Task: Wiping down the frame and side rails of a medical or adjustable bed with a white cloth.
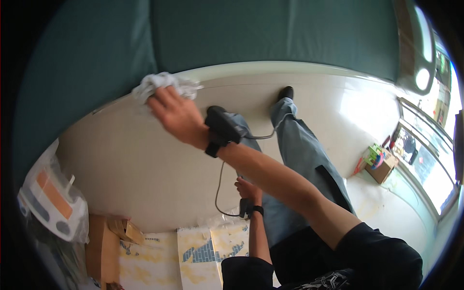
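My right hand (pixel 177 117) reaches out to the far left, gripping a crumpled white cloth (pixel 159 84). The cloth lies against the lower edge of a dark green upholstered surface (pixel 232 32), close to a vertical seam. A pale trim strip (pixel 253 67) runs along that edge, just right of the cloth. My left hand (pixel 249 190) hangs low beside my leg, away from the cloth, with its fingers curled. Its palm is hidden, so I cannot see whether anything is inside it. Both wrists wear black strapped devices joined to thin cables.
Glossy beige floor (pixel 152 174) lies under my feet. Cardboard boxes (pixel 96 250) and patterned white panels (pixel 195 250) sit at lower left, near a plastic-wrapped item (pixel 54 203). On the right, a small carton (pixel 382 166) with a green plastic object stands by a glass-fronted frame (pixel 420 156).
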`<state>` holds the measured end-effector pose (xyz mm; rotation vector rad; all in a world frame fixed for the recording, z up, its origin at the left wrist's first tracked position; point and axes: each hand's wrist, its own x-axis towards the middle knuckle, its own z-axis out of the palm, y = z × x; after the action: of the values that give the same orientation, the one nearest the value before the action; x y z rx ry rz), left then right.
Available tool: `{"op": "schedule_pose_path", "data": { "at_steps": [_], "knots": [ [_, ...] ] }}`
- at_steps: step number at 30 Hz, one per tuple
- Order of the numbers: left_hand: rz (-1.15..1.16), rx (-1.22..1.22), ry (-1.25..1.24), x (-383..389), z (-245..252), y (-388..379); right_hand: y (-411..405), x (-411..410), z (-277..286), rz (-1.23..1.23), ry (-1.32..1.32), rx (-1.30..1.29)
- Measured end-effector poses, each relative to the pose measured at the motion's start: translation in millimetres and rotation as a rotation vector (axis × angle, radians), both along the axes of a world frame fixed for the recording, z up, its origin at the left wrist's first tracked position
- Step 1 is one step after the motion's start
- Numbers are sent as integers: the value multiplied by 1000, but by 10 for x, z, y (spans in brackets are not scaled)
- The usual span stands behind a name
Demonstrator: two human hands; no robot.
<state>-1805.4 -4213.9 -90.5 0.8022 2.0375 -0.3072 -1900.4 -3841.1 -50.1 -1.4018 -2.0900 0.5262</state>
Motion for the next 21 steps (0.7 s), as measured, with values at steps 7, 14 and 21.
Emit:
{"op": "schedule_pose_path", "data": {
  "at_steps": [7, 14, 21],
  "knots": [
    [-134, 149, -78, -324, -149, -230, 160, 195, 95, 177, -13, 30],
    [-267, -27, 84, -335, -7, 310, 223, 1790, 215, -120, 100, 13],
    [-477, -130, 137, -56, -65, 740, 89, 4632, -1, -451, -38, 137]
  ]
}}
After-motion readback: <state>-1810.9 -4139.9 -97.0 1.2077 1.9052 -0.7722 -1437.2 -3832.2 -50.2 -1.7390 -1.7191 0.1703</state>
